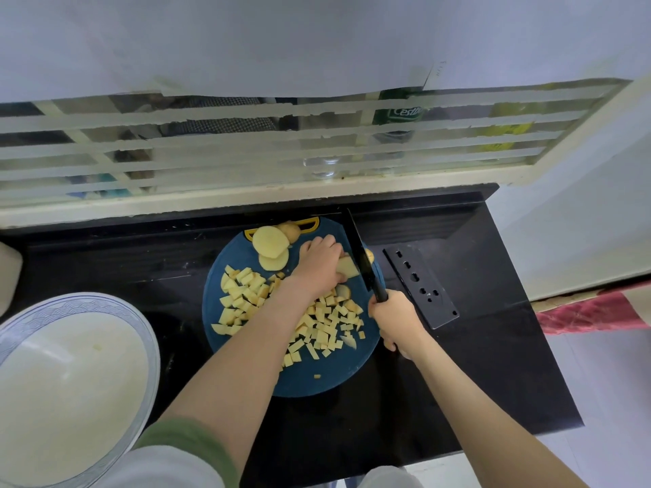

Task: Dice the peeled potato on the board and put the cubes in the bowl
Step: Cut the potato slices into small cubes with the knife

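A round blue cutting board lies on the black counter. Several yellow potato cubes are spread over its middle, and two flat round potato slices lie at its far edge. My left hand holds down a potato piece on the board with curled fingers. My right hand grips the black handle of a knife, whose blade stands on edge against that piece. A large white bowl with a blue patterned rim sits at the near left.
A black metal plate with holes lies on the counter right of the board. The black counter ends at the right and near edges. A barred window ledge runs behind the board. A red cloth lies off to the right.
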